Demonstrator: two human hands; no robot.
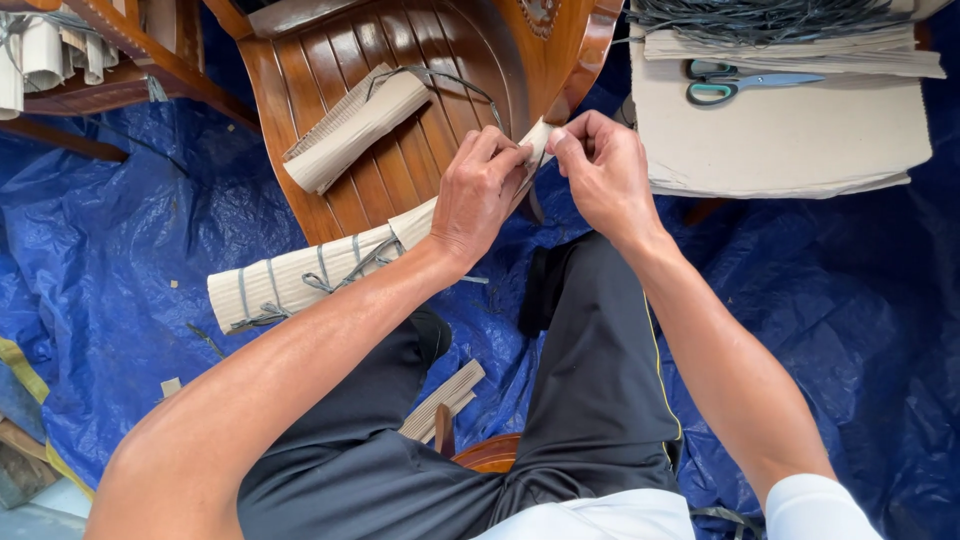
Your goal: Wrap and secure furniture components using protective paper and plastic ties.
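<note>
Two hands meet at the top end of a long strip of ribbed tan cardboard (330, 265) wrapped round a curved brown wooden furniture part (400, 50). From the head camera, the strip runs slanting, from low on the left up to the fingers on the right. The left hand (480, 195) lies over the strip and is nearer to it. The right hand (605, 170) comes from the other side. Both hands' fingers pinch tight on the strip's end. Thin grey cord (320, 282) ties the lower part.

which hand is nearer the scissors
Right. The right hand is just below-left of the scissors; the left hand is farther left on the cardboard wrap.
</note>
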